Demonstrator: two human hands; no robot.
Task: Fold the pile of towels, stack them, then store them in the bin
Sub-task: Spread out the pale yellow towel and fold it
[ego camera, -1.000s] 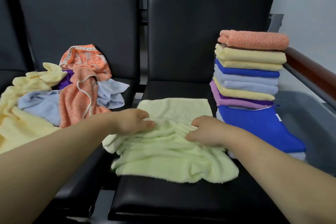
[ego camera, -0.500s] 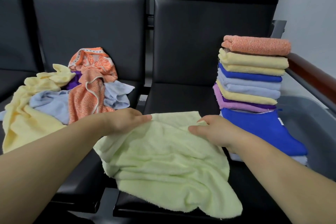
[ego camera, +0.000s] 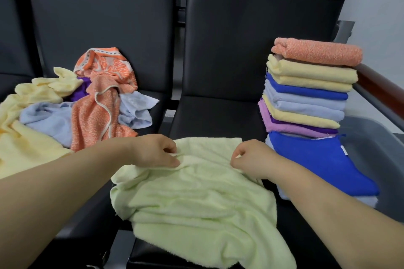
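A pale green towel (ego camera: 196, 199) lies rumpled over the front of the right black seat (ego camera: 218, 116), its near edge hanging off. My left hand (ego camera: 155, 150) pinches a fold near its far left corner. My right hand (ego camera: 251, 157) pinches the cloth near the far right corner. To the right stands a stack of folded towels (ego camera: 306, 94), orange on top, with yellow, blue, light blue and purple ones below. An unfolded pile of towels (ego camera: 65, 111) in yellow, light blue, orange and purple covers the left seat.
A grey bin (ego camera: 376, 159) sits at the right, beside the stack, under a brown wooden armrest (ego camera: 380, 87). A bright blue towel (ego camera: 317, 164) at the stack's base spreads toward the bin. Black seat backs rise behind.
The green towel, bunched one second ago, got spread out toward me. Both hands went from flat on the cloth to pinching its far part.
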